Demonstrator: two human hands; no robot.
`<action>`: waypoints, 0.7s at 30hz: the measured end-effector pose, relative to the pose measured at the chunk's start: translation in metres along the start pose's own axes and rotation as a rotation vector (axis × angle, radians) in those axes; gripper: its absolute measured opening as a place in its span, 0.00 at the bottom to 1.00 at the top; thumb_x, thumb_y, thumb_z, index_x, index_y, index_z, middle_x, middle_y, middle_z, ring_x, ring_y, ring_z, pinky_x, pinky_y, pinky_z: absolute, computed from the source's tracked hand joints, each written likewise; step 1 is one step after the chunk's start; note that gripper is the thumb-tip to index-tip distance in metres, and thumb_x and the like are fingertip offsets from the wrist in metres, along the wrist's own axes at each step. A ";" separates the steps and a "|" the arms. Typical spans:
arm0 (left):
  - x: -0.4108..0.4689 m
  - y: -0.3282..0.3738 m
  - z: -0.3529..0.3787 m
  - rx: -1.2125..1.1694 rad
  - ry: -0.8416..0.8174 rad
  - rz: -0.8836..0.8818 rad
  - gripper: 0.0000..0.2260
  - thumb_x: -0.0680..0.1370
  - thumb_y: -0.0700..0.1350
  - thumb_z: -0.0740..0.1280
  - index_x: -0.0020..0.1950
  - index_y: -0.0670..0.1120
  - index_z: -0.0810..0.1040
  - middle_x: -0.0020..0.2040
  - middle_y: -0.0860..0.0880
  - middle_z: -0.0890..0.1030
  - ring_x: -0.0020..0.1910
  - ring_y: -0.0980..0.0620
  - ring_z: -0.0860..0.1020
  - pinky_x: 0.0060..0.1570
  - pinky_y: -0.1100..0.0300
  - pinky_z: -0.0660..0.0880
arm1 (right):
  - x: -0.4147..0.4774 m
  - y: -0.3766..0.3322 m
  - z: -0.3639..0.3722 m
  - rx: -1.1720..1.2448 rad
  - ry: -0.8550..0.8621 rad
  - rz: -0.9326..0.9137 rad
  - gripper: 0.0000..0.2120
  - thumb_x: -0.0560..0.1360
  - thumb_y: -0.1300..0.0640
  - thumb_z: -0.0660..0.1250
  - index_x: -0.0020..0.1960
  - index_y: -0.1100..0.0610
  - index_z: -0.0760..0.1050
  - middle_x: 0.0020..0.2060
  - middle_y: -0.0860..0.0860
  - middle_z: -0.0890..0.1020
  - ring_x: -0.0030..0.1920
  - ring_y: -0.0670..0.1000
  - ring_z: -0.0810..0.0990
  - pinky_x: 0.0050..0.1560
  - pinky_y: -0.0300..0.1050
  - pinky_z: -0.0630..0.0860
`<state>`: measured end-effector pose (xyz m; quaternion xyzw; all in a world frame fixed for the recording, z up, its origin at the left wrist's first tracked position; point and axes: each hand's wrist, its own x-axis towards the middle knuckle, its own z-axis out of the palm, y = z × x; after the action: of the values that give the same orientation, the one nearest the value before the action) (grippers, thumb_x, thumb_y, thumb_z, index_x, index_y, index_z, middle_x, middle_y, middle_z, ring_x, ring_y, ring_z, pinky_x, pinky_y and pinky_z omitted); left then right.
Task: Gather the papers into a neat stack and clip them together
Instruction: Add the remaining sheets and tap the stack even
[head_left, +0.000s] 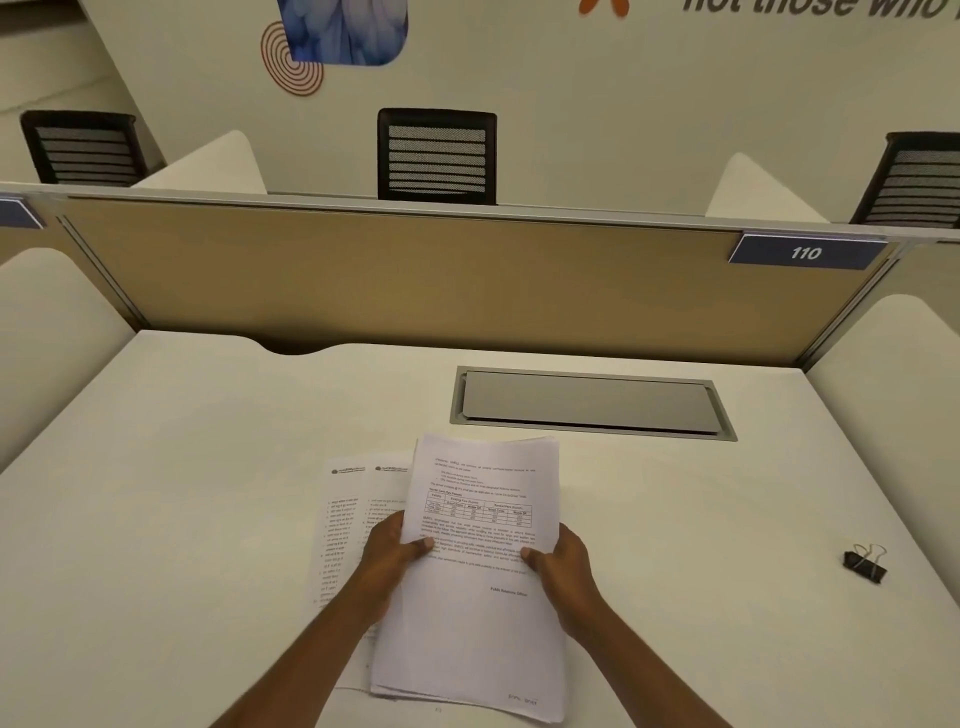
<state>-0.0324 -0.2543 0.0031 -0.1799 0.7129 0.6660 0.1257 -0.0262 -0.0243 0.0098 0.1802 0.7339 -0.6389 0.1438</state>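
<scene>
On the desk (182, 467), left hand (387, 551) and right hand (563, 569) grip the paper stack (478, 613), binder clip (866, 564) well apart

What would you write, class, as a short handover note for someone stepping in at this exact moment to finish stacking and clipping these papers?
Left hand: grip on the left edge of the paper stack, thumb on top.
Right hand: grip on the stack's right edge.
Loose sheets: two or so lie on the desk, partly under the stack on its left, not gathered.
Binder clip: on the desk, far right, untouched.
Done: most pages collected in the hands.
Left: add the loose sheets, square the edges, fetch the clip and clamp it on.
</scene>
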 end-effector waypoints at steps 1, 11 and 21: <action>0.001 -0.001 0.001 0.053 0.024 0.005 0.15 0.72 0.37 0.72 0.58 0.46 0.79 0.54 0.50 0.83 0.53 0.49 0.82 0.51 0.56 0.79 | -0.001 -0.001 0.000 -0.013 -0.003 -0.022 0.18 0.73 0.69 0.65 0.59 0.54 0.74 0.51 0.47 0.83 0.50 0.47 0.82 0.45 0.40 0.81; 0.017 -0.004 -0.009 0.837 0.693 -0.106 0.15 0.73 0.51 0.69 0.55 0.44 0.79 0.54 0.39 0.79 0.55 0.36 0.71 0.54 0.48 0.69 | 0.001 0.004 -0.002 0.005 0.077 -0.080 0.19 0.70 0.71 0.66 0.57 0.54 0.77 0.48 0.48 0.84 0.47 0.49 0.84 0.37 0.35 0.80; 0.014 -0.009 -0.020 1.011 0.645 -0.240 0.24 0.73 0.56 0.68 0.57 0.37 0.73 0.56 0.38 0.75 0.56 0.38 0.72 0.54 0.49 0.70 | 0.011 0.012 0.002 0.069 0.068 -0.025 0.20 0.70 0.71 0.67 0.57 0.54 0.77 0.50 0.51 0.84 0.48 0.52 0.84 0.46 0.48 0.82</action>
<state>-0.0398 -0.2763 -0.0091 -0.3696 0.9176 0.1382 0.0477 -0.0301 -0.0242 -0.0061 0.1976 0.7181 -0.6590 0.1044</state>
